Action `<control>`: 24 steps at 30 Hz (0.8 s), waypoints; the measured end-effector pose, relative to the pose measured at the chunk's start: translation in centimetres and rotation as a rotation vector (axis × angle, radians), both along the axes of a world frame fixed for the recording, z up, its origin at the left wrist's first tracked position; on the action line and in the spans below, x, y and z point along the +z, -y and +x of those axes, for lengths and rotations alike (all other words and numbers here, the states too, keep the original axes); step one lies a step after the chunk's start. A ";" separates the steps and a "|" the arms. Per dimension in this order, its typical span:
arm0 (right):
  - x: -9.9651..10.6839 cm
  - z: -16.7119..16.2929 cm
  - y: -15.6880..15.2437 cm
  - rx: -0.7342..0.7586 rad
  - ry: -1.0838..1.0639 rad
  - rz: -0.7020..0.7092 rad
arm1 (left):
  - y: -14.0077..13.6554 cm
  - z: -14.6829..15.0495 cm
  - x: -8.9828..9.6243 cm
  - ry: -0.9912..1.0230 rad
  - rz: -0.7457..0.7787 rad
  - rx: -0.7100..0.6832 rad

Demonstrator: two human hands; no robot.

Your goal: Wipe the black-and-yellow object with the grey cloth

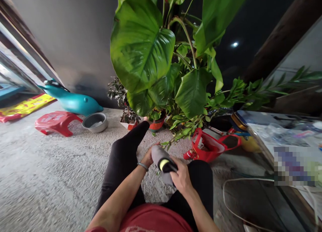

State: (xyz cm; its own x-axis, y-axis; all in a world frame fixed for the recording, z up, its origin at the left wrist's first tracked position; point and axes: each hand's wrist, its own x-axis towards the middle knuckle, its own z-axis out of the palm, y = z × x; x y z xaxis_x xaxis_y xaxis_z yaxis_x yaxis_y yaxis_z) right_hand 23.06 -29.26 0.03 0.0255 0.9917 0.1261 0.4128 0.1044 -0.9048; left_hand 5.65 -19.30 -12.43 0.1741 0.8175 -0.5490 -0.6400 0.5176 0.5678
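Note:
Low in front of my body, between my bent legs, both hands are on a grey, soft-looking thing with a black and yellow-green band (157, 154); its exact kind is unclear. My left hand (147, 157), with a grey bracelet at the wrist, is against its far left side, its fingers partly hidden. The black, banded end is gripped by my right hand (182, 175). More grey material hangs below that hand. Just beyond the hands, leafy stems (184, 133) of a potted plant reach down towards the floor.
Large green leaves (142, 47) rise ahead. Behind my foot stand a small white pot (129, 124) and a red pot (157, 125). A red container (207, 150) is right; a metal bowl (95, 123), red stool (56, 121) and teal toy (75, 99) are left. A cable (223, 195) lies right, beside a cluttered table (261, 138).

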 end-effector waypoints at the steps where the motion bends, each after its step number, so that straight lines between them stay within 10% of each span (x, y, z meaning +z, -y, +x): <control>1: -0.2 0.9 1.6 -0.002 -0.025 -0.027 | -0.1 -0.1 0.0 0.000 -0.020 0.016; 4: 1.2 5.8 2.5 -0.263 0.008 -0.114 | -0.1 0.0 0.5 0.016 -0.049 0.077; 9: 5.7 10.3 -6.3 -0.760 0.130 0.057 | 0.2 0.7 1.7 0.004 -0.032 0.098; 13: 5.2 5.3 -9.5 -0.510 0.151 -0.049 | 0.3 0.1 2.2 -0.068 0.008 0.176; 19: -1.4 -0.5 0.3 -0.036 -0.079 -0.101 | -0.6 -1.8 2.3 -0.359 -0.031 0.380; 24: -1.9 3.7 4.3 -0.265 -0.295 -0.302 | -0.6 -1.4 2.7 -0.454 -0.025 0.429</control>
State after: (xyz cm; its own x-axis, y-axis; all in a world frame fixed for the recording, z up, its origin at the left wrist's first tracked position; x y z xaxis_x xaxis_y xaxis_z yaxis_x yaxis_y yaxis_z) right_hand 26.73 -33.53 -1.87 0.2733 0.9372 -0.2168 0.1116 -0.2548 -0.9605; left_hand 4.29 -18.70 -9.74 -0.4225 0.7488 -0.5107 -0.4912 0.2844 0.8233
